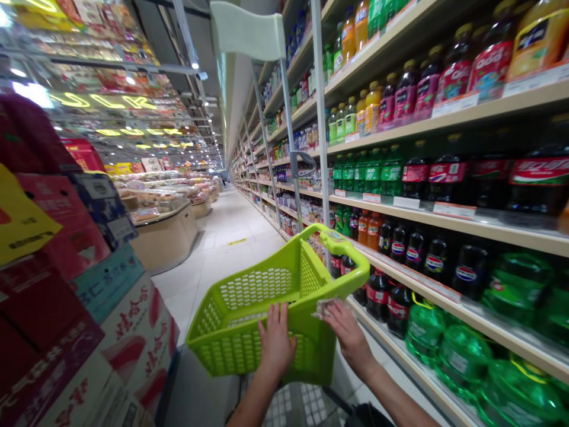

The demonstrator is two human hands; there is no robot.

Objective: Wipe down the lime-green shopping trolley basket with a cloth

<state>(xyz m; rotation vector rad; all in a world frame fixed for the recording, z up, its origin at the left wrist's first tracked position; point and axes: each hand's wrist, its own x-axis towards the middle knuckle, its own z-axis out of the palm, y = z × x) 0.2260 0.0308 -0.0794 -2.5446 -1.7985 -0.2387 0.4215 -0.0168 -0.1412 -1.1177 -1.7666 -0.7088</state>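
Note:
A lime-green plastic shopping cart (267, 290) with perforated sides stands in front of me, and nothing shows in the visible part of its basket. My left hand (278, 341) rests against the near side wall, fingers stretched out and holding nothing. Further right, my right hand (351, 338) presses a crumpled, pale greyish cloth or tissue (326, 307) against the cart wall below the handle (355, 276). Its fingers partly cover the cloth. The cart's lower frame is mostly hidden behind the basket and my arms.
Tall shelves (444, 210) of bottled drinks line the right side, close to the cart. Stacked drink cartons (133, 332) rise on the left. A pale-tiled aisle (222, 225) runs ahead past rounded display stands (166, 234). A light-green chair-like piece on metal poles (249, 32) stands beyond the cart.

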